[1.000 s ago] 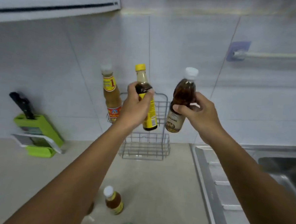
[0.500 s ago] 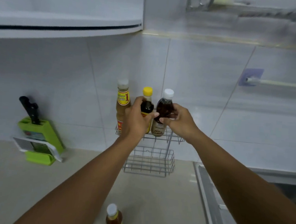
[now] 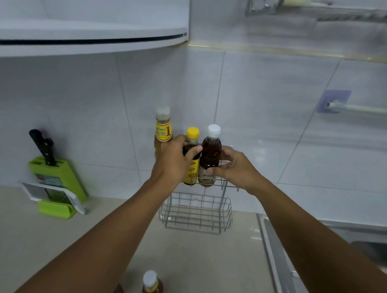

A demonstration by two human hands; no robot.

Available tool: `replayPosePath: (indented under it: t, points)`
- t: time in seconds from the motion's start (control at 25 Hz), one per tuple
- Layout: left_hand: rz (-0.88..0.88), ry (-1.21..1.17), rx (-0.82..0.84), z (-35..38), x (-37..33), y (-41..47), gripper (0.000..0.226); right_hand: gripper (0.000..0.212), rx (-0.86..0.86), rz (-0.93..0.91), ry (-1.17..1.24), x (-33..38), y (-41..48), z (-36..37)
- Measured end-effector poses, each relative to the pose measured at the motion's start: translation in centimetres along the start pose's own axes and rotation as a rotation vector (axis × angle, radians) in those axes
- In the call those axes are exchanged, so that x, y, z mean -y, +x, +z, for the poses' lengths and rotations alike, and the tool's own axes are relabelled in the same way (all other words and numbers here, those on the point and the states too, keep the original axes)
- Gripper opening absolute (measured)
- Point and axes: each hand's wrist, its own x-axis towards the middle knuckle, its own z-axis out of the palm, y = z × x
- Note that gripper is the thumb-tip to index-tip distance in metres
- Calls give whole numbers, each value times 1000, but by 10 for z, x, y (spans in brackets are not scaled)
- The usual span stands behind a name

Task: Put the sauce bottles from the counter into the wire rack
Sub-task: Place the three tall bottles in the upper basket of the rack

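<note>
A two-tier wire rack (image 3: 197, 215) stands against the tiled wall. In its upper tier stand three bottles. A tall amber bottle (image 3: 162, 130) with a pale cap is at the left. My left hand (image 3: 175, 161) grips the dark yellow-capped bottle (image 3: 192, 146) in the middle. My right hand (image 3: 234, 167) holds the brown white-capped bottle (image 3: 210, 152) at the right, thumb and fingers around its body. Both bottle bases sit at the tier's wire floor. A small white-capped bottle (image 3: 153, 287) stands on the counter (image 3: 21, 237) near the bottom edge.
A green knife block (image 3: 57, 180) with a black-handled knife and a white grater leans at the left. A steel sink (image 3: 294, 267) lies to the right. A white cabinet (image 3: 82, 24) hangs above left, and a towel rail (image 3: 362, 109) crosses the wall at right.
Both hands have carried their bottles forward and down from mid-air into the rack's upper tier. The view has tilted up, showing more of the cabinet.
</note>
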Motion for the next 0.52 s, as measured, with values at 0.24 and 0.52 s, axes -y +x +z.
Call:
replayPosePath:
  t: [0.24,0.52]
  points:
    - [12,118,-88,-24,-11,6,34,56,-2,34,-43,2,6,13]
    - [-1,152,-137,-31,-9,1,59,55,4,27,-42,7,6,25]
